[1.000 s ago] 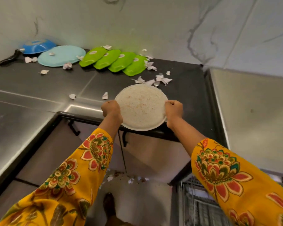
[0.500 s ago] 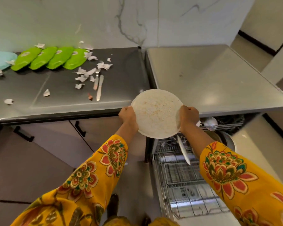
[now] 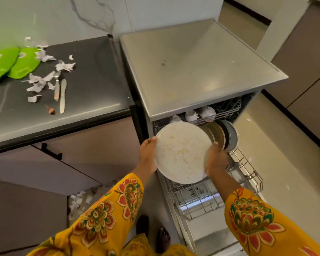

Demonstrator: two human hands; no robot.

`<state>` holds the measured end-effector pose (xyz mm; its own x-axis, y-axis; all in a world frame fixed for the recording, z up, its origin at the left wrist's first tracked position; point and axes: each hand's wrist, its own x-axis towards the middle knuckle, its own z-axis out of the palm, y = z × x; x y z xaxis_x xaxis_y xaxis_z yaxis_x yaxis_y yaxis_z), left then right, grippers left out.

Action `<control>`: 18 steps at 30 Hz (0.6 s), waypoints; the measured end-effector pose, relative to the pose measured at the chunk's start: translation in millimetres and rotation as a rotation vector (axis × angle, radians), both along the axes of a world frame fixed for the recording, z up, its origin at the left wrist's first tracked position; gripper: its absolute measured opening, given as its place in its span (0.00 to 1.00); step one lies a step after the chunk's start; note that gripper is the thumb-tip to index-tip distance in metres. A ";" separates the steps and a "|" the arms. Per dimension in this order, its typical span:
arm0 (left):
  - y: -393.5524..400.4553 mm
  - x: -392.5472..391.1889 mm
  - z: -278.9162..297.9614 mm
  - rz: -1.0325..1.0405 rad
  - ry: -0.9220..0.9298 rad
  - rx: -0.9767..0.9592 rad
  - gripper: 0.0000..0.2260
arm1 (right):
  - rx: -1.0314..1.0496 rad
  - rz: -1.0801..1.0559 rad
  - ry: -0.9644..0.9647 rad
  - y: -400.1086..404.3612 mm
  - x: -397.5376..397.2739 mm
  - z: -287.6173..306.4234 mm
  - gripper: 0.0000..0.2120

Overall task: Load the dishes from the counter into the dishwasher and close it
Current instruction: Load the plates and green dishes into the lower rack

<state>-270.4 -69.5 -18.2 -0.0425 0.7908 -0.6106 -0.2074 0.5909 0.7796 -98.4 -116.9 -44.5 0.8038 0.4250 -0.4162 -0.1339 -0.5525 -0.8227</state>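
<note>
Holding: white plate (image 3: 181,152), my left hand (image 3: 148,156) and right hand (image 3: 216,160) gripping opposite rims
Facing: tilted face-up toward me, above lower rack (image 3: 198,198)
Surface: round, orange-speckled crumbs

Loose yellow sleeves (image 3: 103,215), large red-green floral print; bare forearms, bare feet (image 3: 162,239).
</note>
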 end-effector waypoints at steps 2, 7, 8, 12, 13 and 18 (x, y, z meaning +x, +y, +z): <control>-2.3 1.3 -12.1 -0.017 0.033 -0.054 0.07 | -0.082 0.049 0.034 -5.6 1.3 -20.6 0.19; 0.8 1.0 -43.1 -0.016 0.146 -0.172 0.07 | -0.287 0.296 0.145 -13.0 -6.3 -61.3 0.11; 2.2 1.2 -49.7 -0.014 0.156 -0.190 0.05 | -0.313 0.324 0.143 -12.7 -9.1 -68.6 0.14; 10.4 1.5 -76.5 0.006 0.166 -0.247 0.04 | -0.428 0.542 0.111 -7.0 -19.9 -96.4 0.22; 14.1 1.5 -84.1 0.007 0.173 -0.259 0.04 | -0.450 0.598 0.109 -4.6 -22.4 -103.4 0.24; 36.6 3.6 -124.4 0.002 0.189 -0.302 0.02 | -0.394 0.821 0.091 4.6 -31.8 -132.3 0.28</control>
